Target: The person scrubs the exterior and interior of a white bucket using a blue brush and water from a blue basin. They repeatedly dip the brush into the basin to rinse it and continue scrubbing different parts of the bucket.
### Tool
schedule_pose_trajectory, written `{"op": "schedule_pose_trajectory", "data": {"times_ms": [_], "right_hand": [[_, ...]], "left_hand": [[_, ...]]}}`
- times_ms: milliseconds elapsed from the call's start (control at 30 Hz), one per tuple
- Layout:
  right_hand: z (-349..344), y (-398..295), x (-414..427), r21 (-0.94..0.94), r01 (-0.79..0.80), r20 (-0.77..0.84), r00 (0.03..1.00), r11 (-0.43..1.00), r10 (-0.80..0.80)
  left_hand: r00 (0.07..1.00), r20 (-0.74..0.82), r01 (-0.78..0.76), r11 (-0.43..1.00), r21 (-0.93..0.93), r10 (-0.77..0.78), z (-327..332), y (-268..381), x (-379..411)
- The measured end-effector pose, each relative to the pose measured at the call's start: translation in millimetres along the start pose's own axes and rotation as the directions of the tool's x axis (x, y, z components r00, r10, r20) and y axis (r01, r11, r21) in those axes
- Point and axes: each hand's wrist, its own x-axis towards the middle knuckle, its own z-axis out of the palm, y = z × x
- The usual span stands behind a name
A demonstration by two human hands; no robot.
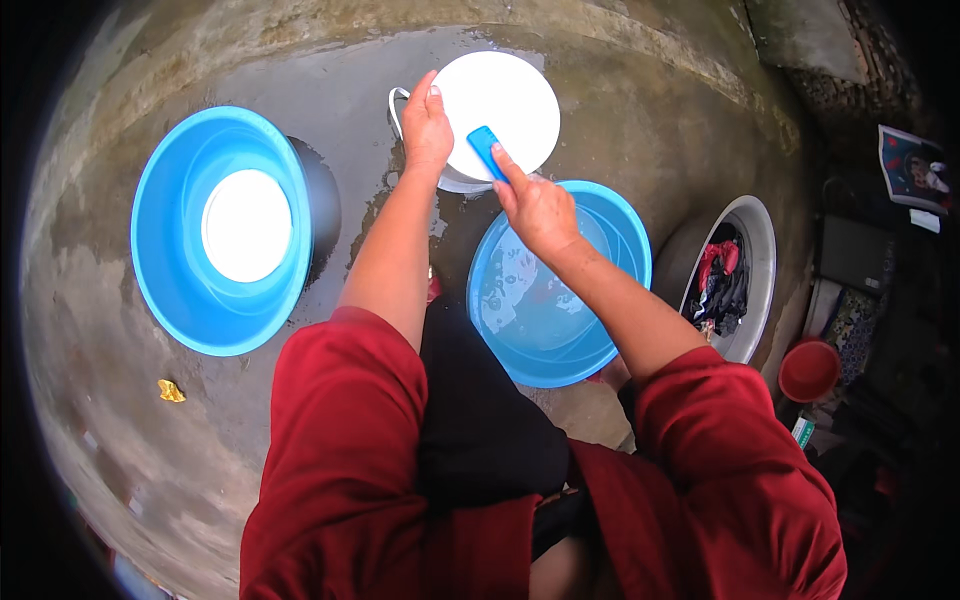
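Observation:
My left hand (429,129) grips the left rim of a round white lid or plate (517,97), tilted towards me; glare hides its surface detail. In my right hand (541,210) is a blue-backed brush or scraper (487,154), held against the white disc; its underside is hidden. Beneath the disc shows part of a pale container (461,184), and a white curved handle (395,112) sticks out at its left. Below my right hand stands a blue plastic basin (637,240) holding water. Another blue basin (150,277), at the left, has a round white disc (247,225) inside.
An oval metal tub (761,300) with dark and red cloth (718,262) stands at the right. Beyond it are a small red basin (810,370) and a printed sheet (911,169). A yellow scrap (171,391) lies on the wet concrete floor (360,67).

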Motion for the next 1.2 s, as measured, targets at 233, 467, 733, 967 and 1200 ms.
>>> {"op": "schedule_pose_trajectory", "data": {"times_ms": [233, 467, 733, 967, 1200], "right_hand": [[-15.2, 15.1, 61.1, -0.042, -0.264, -0.091, 0.962, 0.964, 0.259], [-8.3, 8.7, 24.1, -0.085, -0.011, 0.018, 1.000, 0.996, 0.012], [-12.0, -2.8, 87.7, 0.034, -0.002, -0.092, 0.996, 0.999, 0.005], [-16.6, 51.6, 11.3, -0.069, 0.227, 0.054, 0.973, 0.972, -0.223], [-27.3, 91.4, 63.7, -0.107, -0.226, -0.080, 0.973, 0.968, 0.218]], "left_hand": [[0.998, 0.001, -0.055, 0.996, 0.069, 0.055, 5.0, -10.2, 5.6], [0.996, 0.090, 0.025, 0.994, -0.103, -0.016, -4.8, -3.1, 1.8], [0.993, 0.111, 0.055, 0.995, -0.085, -0.045, -1.3, -13.2, 3.6], [0.993, 0.114, -0.047, 0.997, 0.067, 0.039, -4.3, -5.9, 2.5], [0.997, 0.073, 0.000, 1.000, 0.005, -0.001, 7.7, -11.6, 4.2]]}}
